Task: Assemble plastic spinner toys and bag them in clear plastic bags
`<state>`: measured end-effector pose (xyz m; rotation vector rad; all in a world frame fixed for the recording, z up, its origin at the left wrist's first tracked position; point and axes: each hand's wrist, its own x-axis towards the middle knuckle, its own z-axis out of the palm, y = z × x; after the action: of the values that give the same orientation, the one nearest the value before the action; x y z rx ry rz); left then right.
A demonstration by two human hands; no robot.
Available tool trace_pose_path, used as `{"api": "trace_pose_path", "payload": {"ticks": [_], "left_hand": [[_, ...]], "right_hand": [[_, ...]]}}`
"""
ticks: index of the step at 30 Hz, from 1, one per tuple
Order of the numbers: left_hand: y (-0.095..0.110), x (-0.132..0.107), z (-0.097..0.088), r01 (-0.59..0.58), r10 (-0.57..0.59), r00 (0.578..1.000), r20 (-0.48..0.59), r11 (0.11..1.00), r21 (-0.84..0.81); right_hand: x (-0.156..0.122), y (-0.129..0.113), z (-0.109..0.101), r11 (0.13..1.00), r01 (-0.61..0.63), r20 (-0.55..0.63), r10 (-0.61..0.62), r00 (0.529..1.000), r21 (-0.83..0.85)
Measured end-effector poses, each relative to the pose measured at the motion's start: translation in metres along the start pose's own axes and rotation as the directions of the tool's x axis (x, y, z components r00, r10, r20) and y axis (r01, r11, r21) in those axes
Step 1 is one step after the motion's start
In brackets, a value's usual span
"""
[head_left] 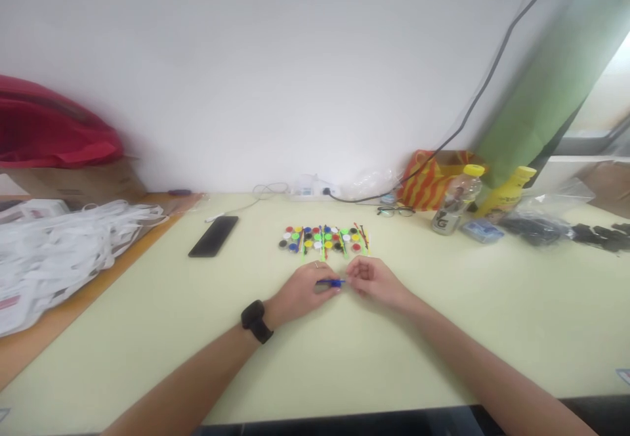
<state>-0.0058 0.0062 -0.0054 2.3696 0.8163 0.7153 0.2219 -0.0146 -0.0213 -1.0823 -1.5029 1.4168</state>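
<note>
My left hand [309, 289], with a ring and a black watch at the wrist, is closed around a small blue piece with a thin blue stick [331, 282] lying along it. Opposite it, the curled fingers of my right hand [371, 281] come together at the stick's right end; what they pinch is too small to make out. Just beyond both hands, several small round pots [308, 244] with coloured lids lie in rows. Thin coloured sticks [323, 242] stand between groups of them, in blue, green, red and yellow.
A black phone [213, 236] lies left of the pots. White straps [79, 245] are heaped at the left edge. Glasses [396, 211], a clear bottle [455, 206], a yellow bottle [506, 196] and a striped bag [428, 176] stand or lie back right. A power strip [312, 188] sits by the wall.
</note>
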Motion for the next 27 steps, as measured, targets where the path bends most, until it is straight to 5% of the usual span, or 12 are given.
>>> {"api": "trace_pose_path", "payload": {"ticks": [6, 13, 17, 27], "left_hand": [[0.0040, -0.0013, -0.0024, 0.070, -0.070, 0.998, 0.000, 0.997, -0.014], [0.0041, -0.0010, -0.0029, 0.106, -0.106, 0.994, 0.021, 0.994, -0.022], [0.0022, -0.0013, -0.0026, 0.111, -0.111, 0.994, 0.017, 0.994, -0.012], [0.0034, 0.0005, -0.0007, 0.067, -0.067, 0.998, -0.001, 0.996, -0.055]], "right_hand": [[-0.0005, -0.0008, 0.0058, 0.990, 0.088, -0.020, -0.091, 0.996, -0.111], [0.0002, 0.0017, 0.0042, 0.999, 0.000, 0.022, 0.001, 1.000, -0.048], [0.0016, 0.0047, 0.0062, 0.988, 0.097, 0.008, -0.097, 0.995, -0.120], [0.0009, -0.0013, 0.0102, 0.985, 0.095, 0.056, -0.088, 0.995, -0.142]]}}
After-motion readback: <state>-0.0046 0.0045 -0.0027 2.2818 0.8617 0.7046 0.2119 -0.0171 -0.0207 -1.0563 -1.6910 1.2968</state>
